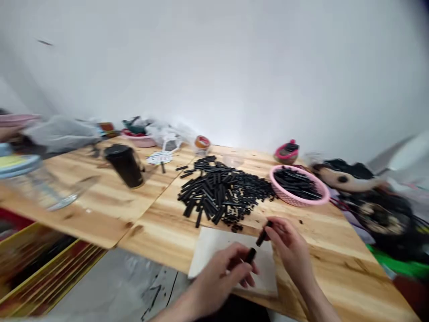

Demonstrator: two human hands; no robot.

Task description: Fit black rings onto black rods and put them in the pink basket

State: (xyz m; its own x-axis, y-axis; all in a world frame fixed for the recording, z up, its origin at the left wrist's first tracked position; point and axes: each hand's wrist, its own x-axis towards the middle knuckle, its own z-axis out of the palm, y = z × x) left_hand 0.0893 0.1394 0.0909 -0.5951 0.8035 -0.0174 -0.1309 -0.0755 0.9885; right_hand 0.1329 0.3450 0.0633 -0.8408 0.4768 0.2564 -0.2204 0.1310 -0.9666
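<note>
Pale wooden worktop (335, 264), white wall (214, 67) behind. Near edge: white rectangular pad (214, 246) under both hands, apparently clean base for handling. Left hand (217, 279): fingers closed, pinching short black tube (250, 256). Right hand (288, 250): fingers gripping second black tube (263, 236), just apart from first. Beyond pad: heap of black plastic pieces (221, 192); pink plastic basket (288, 200) beside it.

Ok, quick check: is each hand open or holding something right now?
Left hand: closed, holding a short black stick.
Right hand: closed, pinching a second black stick.
</note>
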